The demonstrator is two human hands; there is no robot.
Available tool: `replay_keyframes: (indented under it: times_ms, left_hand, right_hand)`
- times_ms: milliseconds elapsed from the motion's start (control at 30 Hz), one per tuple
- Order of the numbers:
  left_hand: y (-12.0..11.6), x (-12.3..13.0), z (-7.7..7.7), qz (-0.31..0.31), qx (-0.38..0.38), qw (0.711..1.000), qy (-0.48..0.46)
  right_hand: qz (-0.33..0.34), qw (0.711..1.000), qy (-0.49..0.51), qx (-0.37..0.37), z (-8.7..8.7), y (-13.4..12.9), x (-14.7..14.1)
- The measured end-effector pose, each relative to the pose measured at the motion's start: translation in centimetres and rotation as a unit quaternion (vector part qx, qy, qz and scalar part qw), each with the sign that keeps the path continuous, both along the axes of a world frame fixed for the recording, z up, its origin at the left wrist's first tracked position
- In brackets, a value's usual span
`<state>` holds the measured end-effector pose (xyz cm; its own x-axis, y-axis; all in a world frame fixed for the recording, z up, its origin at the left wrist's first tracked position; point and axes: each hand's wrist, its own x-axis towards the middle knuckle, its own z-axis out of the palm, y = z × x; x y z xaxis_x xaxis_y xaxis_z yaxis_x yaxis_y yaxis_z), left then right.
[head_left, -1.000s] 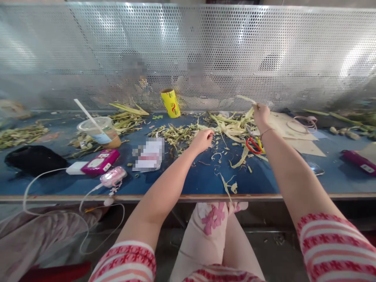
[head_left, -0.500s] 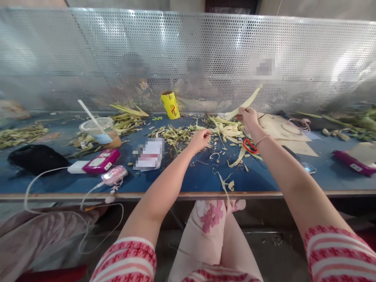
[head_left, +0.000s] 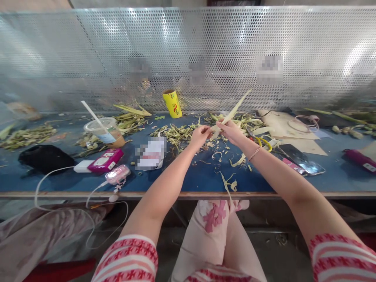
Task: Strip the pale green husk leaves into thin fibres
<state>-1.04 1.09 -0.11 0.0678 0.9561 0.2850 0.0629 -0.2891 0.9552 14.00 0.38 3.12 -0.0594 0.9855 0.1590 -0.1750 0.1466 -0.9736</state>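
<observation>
A long pale green leaf strip (head_left: 237, 105) slants up and to the right above the table. My right hand (head_left: 230, 131) grips it near its lower end, thumb and fingers closed. Close beside that end is my left hand (head_left: 201, 135), its fingers pinched together. What lies between the left fingertips, if anything, is too small to make out. Around and behind both hands spreads a pile of green and yellowish plant scraps (head_left: 179, 135). Yellow-handled scissors (head_left: 266, 144) lie just beyond my right wrist.
A yellow cardboard tube (head_left: 172, 105) stands before the perforated metal screen (head_left: 176, 47). To the left are a lidded drink cup (head_left: 107, 133), purple device (head_left: 105, 160), black pouch (head_left: 45, 158) and cables. A phone (head_left: 302, 158) and brown cardboard (head_left: 282, 125) lie right.
My right hand has come left and down with the leaf strip, close to my left hand. The yellow-handled scissors and the phone now show; the red handle is mostly covered by my arm.
</observation>
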Motion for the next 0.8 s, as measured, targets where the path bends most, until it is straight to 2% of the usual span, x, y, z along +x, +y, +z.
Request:
replay_keyframes:
  times_ms: [167,367,500,600,700,800]
  left_hand:
    - [-1.1,0.4,1.0,0.013,-0.051,0.997,-0.064]
    - [-2.2,0.4,2.2,0.019,-0.141,0.972,-0.187]
    - [-2.4,0.3,2.2,0.018,-0.155,0.968,-0.198]
    - [-2.4,0.3,2.0,0.009,-0.157,0.969,-0.189]
    - [-2.3,0.3,1.8,0.013,-0.161,0.972,-0.172]
    - [-2.1,0.4,1.6,0.026,-0.150,0.979,-0.136]
  right_hand:
    - [-0.031,0.999,-0.028,-0.024,-0.4,-0.7,-0.3]
    - [0.014,0.999,0.042,-0.027,-0.8,-1.0,1.5]
    - [0.029,0.998,0.030,-0.045,-0.9,-0.9,2.9]
    - [0.030,0.999,-0.019,-0.041,-1.2,-0.6,3.0]
    - [0.008,0.991,-0.133,0.029,-1.7,-0.4,2.7]
    - [-0.020,0.954,-0.247,0.167,-2.0,-0.6,2.3]
